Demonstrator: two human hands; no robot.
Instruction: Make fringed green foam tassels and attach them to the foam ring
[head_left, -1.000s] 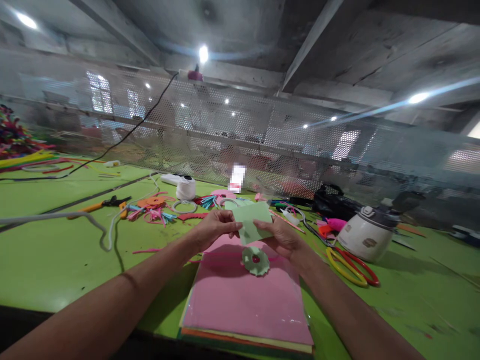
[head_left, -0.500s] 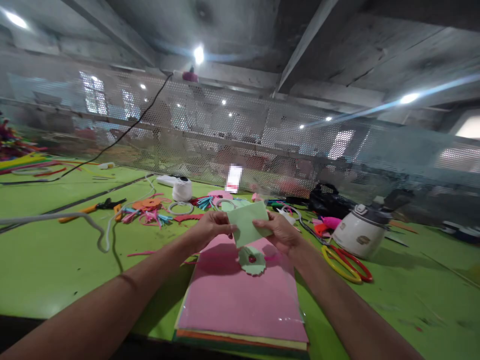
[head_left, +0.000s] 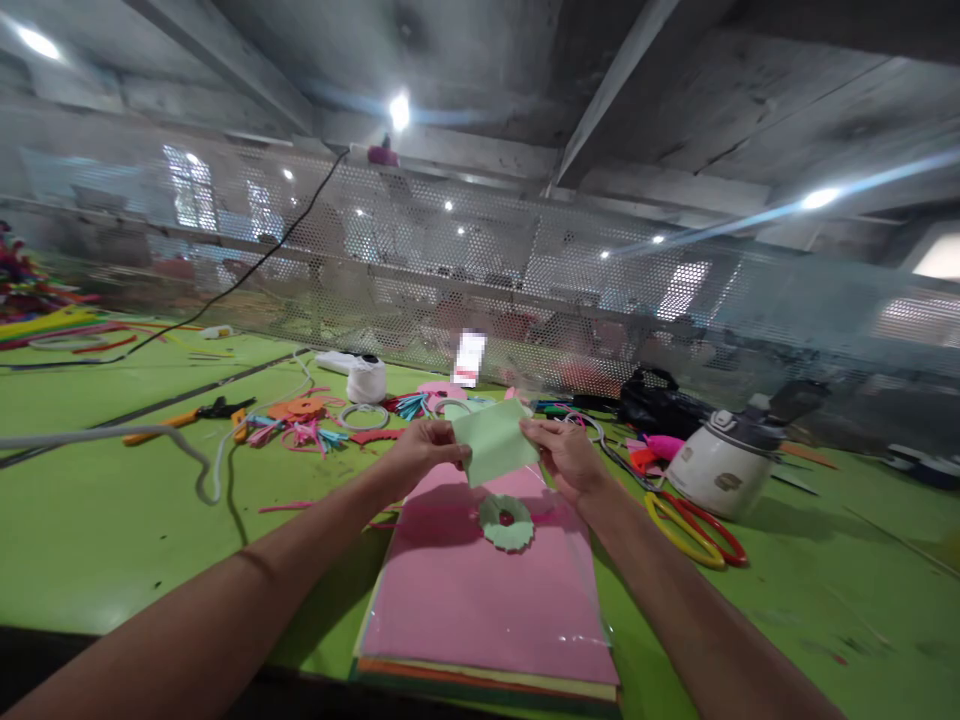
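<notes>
Piece of light green paper (head_left: 495, 440), one: held up just above the far end of the pink-topped stack of sheets (head_left: 491, 620); flat, straight-edged, with no scallop or centre hole visible.

Left hand (head_left: 424, 455), one: thumb and fingers pinching the paper's left edge, beyond the stack's far left corner.

Right hand (head_left: 571, 458), one: thumb and fingertip gripping the paper's upper right corner, near the stack's far right corner.

Scalloped green ring (head_left: 490, 533), one: over the far part of the stack, seemingly resting on it; edge cut in points, centre open. Judged finished as to cutting; the held paper, by its plain outline, seems unworked, all its shaping left.

Tool with yellow and red loop handles (head_left: 697, 526), apparently scissors: right of the stack, not in hand.

White container with grey lid (head_left: 716, 472): farther right of the stack.

Pink and blue strips (head_left: 304, 434), bunched: beyond the stack, to its left.

White spool (head_left: 367, 381): farther beyond the stack, leftward.

Orange-handled cutters (head_left: 176, 425): well left of the stack.
</notes>
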